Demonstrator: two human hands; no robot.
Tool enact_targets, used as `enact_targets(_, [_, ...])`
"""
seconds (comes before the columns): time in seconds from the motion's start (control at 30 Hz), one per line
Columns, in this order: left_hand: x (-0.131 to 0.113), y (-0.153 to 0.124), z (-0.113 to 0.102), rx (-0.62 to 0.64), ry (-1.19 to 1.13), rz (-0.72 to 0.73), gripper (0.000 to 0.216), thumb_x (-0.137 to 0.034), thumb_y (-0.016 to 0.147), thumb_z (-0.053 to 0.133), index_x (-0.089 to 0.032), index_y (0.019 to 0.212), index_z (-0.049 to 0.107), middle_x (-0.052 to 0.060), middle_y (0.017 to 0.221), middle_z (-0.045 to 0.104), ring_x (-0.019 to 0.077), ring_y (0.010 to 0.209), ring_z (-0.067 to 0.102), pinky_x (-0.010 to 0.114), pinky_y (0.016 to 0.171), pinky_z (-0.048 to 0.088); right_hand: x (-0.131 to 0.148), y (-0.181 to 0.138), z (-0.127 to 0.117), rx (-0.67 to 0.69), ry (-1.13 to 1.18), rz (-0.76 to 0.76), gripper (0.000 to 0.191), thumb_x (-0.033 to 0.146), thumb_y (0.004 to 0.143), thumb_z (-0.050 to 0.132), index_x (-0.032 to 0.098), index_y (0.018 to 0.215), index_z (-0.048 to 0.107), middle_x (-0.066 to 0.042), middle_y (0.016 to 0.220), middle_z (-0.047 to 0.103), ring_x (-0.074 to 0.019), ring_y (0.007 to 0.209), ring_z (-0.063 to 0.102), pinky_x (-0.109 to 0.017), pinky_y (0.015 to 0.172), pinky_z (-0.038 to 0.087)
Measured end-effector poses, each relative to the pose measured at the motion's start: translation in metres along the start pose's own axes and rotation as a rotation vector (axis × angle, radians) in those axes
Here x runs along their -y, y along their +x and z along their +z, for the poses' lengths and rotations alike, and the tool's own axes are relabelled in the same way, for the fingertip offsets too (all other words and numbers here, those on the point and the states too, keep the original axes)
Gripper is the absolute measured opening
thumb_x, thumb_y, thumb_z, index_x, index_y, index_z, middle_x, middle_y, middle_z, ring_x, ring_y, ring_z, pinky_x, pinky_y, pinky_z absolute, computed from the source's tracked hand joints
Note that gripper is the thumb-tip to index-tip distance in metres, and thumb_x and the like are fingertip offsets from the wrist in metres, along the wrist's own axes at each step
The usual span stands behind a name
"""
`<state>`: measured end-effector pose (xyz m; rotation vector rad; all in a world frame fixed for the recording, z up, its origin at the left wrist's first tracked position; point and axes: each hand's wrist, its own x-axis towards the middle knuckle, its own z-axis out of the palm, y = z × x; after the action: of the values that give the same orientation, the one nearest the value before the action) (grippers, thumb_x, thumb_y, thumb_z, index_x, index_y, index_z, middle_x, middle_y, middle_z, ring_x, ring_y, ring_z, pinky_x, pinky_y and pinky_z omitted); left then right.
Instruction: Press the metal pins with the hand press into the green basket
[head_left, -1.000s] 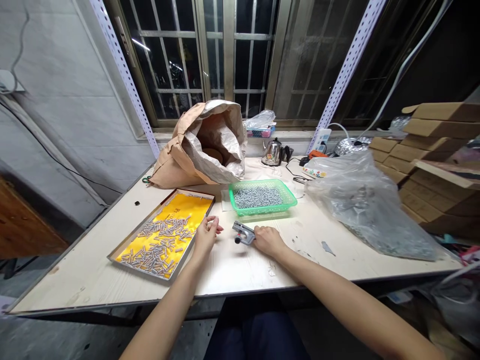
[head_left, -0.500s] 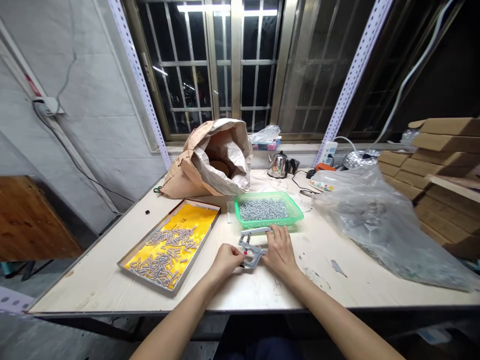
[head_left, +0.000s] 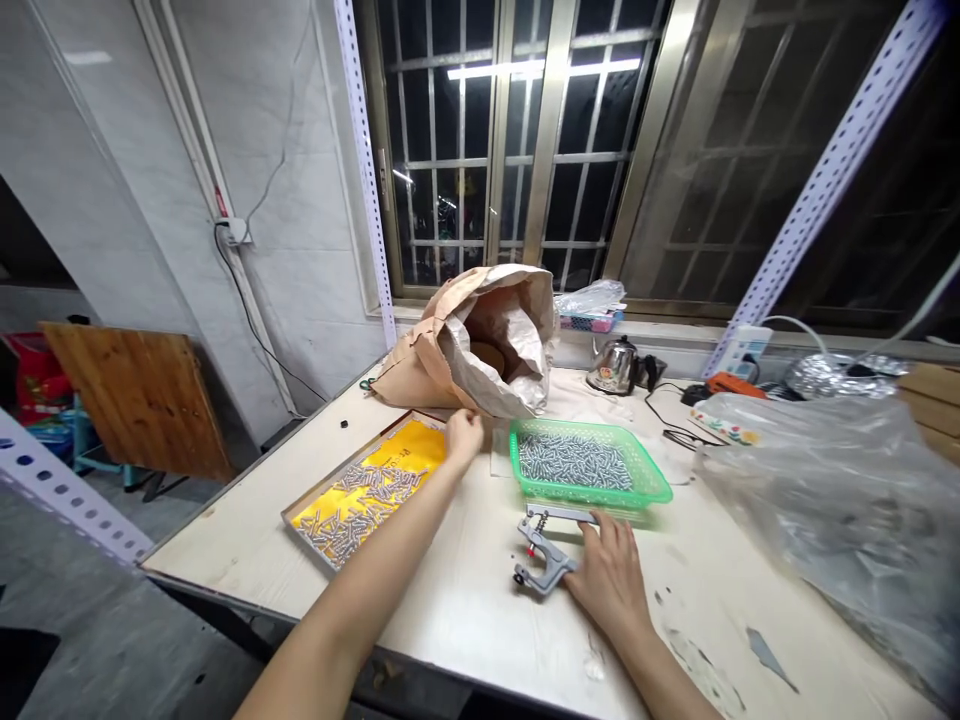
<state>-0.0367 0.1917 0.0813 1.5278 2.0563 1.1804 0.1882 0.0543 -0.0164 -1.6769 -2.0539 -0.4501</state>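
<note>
My left hand [head_left: 464,437] is raised at the front of the paper bag [head_left: 427,350], over the far right corner of the shallow tray [head_left: 306,548]. Its fingers are curled together, and whatever they hold, if anything, is hidden. My right hand [head_left: 611,565] grips grey metal pliers [head_left: 551,562] with a spring and a red part at the jaws, lying on the table. Nothing shows between the jaws. Many small ribbed metal pieces [head_left: 352,528] lie on the tray's yellow lining. A green plastic basket [head_left: 652,485], just beyond the pliers, holds many small silvery metal parts [head_left: 574,460].
A big clear plastic bag [head_left: 817,480] covers the right side of the table [head_left: 450,610]. Behind the basket stand a steel kettle [head_left: 613,366] and a black cable [head_left: 675,430]. A grey scrap [head_left: 769,655] lies at the front right.
My left hand has left the pliers' jaws and moved up and left to the paper bag. My right hand still holds the pliers. The view has turned left.
</note>
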Motion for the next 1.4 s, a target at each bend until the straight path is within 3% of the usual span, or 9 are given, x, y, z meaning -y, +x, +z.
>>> enact_targets(0.2, [0.06, 0.038, -0.005, 0.011, 0.08, -0.129, 0.008, -0.011, 0.075, 0.054, -0.011, 0.073, 0.062, 0.02, 0.09, 0.068, 0.0284, 0.093, 0.062, 0.031, 0.076, 0.043, 0.0, 0.001, 0.005, 0.003, 0.019, -0.003, 0.042, 0.038, 0.068, 0.059, 0.012, 0.101, 0.059, -0.019, 0.117, 0.054, -0.0339, 0.113, 0.045, -0.049, 0.105, 0.026])
enact_targets(0.4, [0.07, 0.045, 0.008, 0.043, 0.033, -0.039, 0.017, -0.006, 0.07, 0.054, -0.015, 0.055, 0.052, 0.017, 0.076, 0.066, 0.0271, 0.088, 0.06, 0.031, 0.075, 0.04, 0.0, 0.001, 0.006, -0.02, 0.02, -0.008, 0.039, 0.034, 0.068, 0.06, 0.013, 0.1, 0.059, -0.018, 0.115, 0.055, -0.0339, 0.11, 0.046, -0.048, 0.103, 0.029])
enact_targets(0.57, [0.07, 0.033, -0.016, 0.057, 0.025, 0.05, 0.018, -0.006, 0.068, 0.052, -0.017, 0.053, 0.053, 0.014, 0.074, 0.063, 0.0271, 0.09, 0.058, 0.032, 0.078, 0.039, 0.004, 0.003, -0.002, -0.006, 0.028, -0.005, 0.037, 0.031, 0.068, 0.059, 0.012, 0.099, 0.058, -0.018, 0.116, 0.053, -0.0335, 0.111, 0.044, -0.048, 0.104, 0.027])
enact_targets(0.7, [0.059, 0.002, -0.039, 0.129, 0.02, 0.124, 0.012, -0.01, 0.07, 0.053, -0.015, 0.061, 0.058, 0.009, 0.072, 0.062, 0.0226, 0.083, 0.057, 0.03, 0.075, 0.04, 0.009, 0.004, -0.012, -0.018, 0.023, 0.005, 0.039, 0.028, 0.069, 0.058, 0.011, 0.104, 0.055, -0.02, 0.123, 0.051, -0.0332, 0.121, 0.038, -0.051, 0.107, 0.018])
enact_targets(0.8, [0.052, -0.048, -0.037, 0.325, -0.164, 0.143, 0.007, -0.018, 0.072, 0.057, -0.015, 0.069, 0.061, 0.004, 0.066, 0.061, 0.0165, 0.068, 0.056, 0.027, 0.065, 0.041, 0.013, 0.005, -0.018, -0.011, 0.026, 0.027, 0.042, 0.026, 0.068, 0.058, 0.01, 0.107, 0.053, -0.021, 0.128, 0.048, -0.0328, 0.126, 0.033, -0.053, 0.108, 0.012])
enact_targets(0.9, [0.051, -0.104, -0.018, 0.507, -0.401, -0.027, 0.008, -0.02, 0.07, 0.061, -0.013, 0.067, 0.06, 0.002, 0.06, 0.059, 0.0118, 0.055, 0.053, 0.023, 0.055, 0.039, 0.015, 0.005, -0.021, -0.004, 0.034, 0.045, 0.046, 0.027, 0.068, 0.059, 0.009, 0.11, 0.052, -0.021, 0.133, 0.045, -0.0312, 0.13, 0.03, -0.048, 0.108, 0.015])
enact_targets(1.0, [0.052, -0.139, 0.003, 0.541, -0.603, -0.26, 0.011, -0.018, 0.069, 0.063, -0.011, 0.078, 0.06, 0.0, 0.055, 0.057, 0.0097, 0.05, 0.052, 0.02, 0.049, 0.038, 0.016, 0.005, -0.021, -0.021, 0.038, 0.049, 0.049, 0.028, 0.068, 0.06, 0.009, 0.113, 0.051, -0.021, 0.136, 0.042, -0.0302, 0.132, 0.027, -0.045, 0.106, 0.018])
enact_targets(1.17, [0.052, -0.145, 0.01, 0.541, -0.716, -0.377, 0.019, -0.02, 0.07, 0.065, -0.01, 0.086, 0.061, -0.001, 0.053, 0.057, 0.0093, 0.048, 0.053, 0.02, 0.048, 0.041, 0.016, 0.005, -0.021, -0.016, 0.031, 0.052, 0.047, 0.026, 0.069, 0.059, 0.009, 0.113, 0.051, -0.022, 0.136, 0.042, -0.0301, 0.131, 0.028, -0.043, 0.104, 0.019])
enact_targets(1.4, [0.048, -0.15, 0.001, 0.635, -0.573, -0.194, 0.031, -0.037, 0.056, 0.075, -0.01, 0.066, 0.066, 0.004, 0.06, 0.063, 0.0106, 0.052, 0.052, 0.022, 0.051, 0.037, 0.017, 0.006, -0.022, -0.029, 0.009, 0.055, 0.045, 0.025, 0.073, 0.057, 0.008, 0.114, 0.05, -0.023, 0.136, 0.042, -0.0301, 0.132, 0.026, -0.043, 0.104, 0.019])
